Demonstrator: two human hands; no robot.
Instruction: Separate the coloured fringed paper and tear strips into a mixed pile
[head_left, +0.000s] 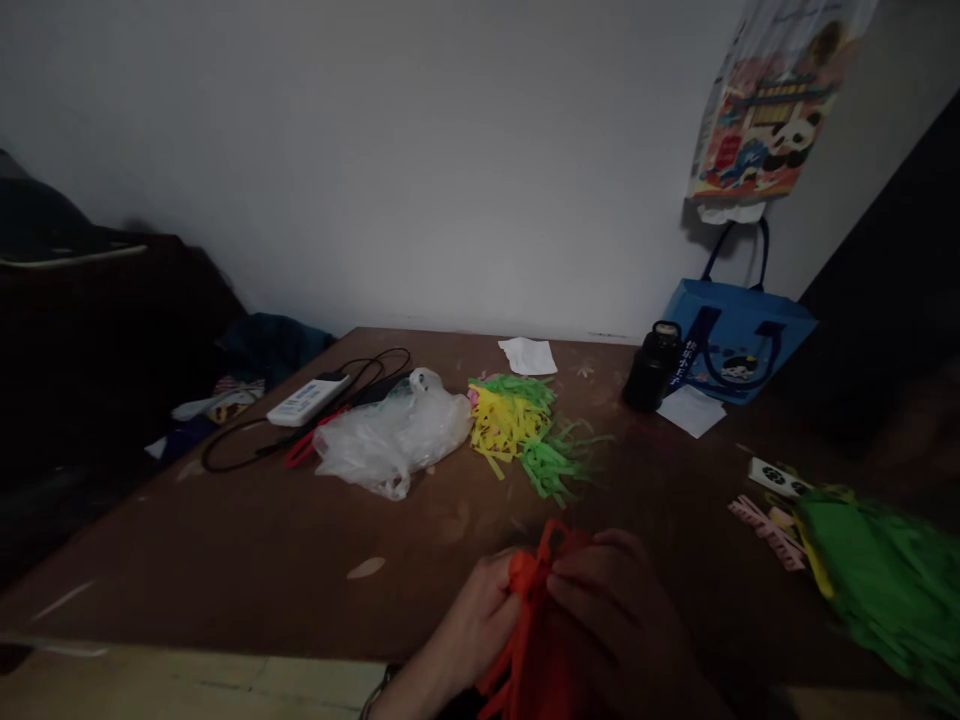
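Red fringed material [553,640], cut into strips along its left side, is gripped between both hands at the table's front edge. My left hand [480,610] pinches its upper left part, fingers closed. My right hand [615,600] has its fingers pressed on the upper right part, where a small red loop sticks up. Its lower end runs out of the picture, and the palms' inner sides are hidden. Beyond the hands lie a yellow fringed bundle [506,420] and a green fringed bundle [555,465].
A crumpled clear plastic bag [397,430] lies left of the bundles, beside a white power bank [307,398] with cables. At the back right stand a black bottle [651,370] and a blue tote bag [739,330]. Green fringed sheets [885,570] overhang the right front edge.
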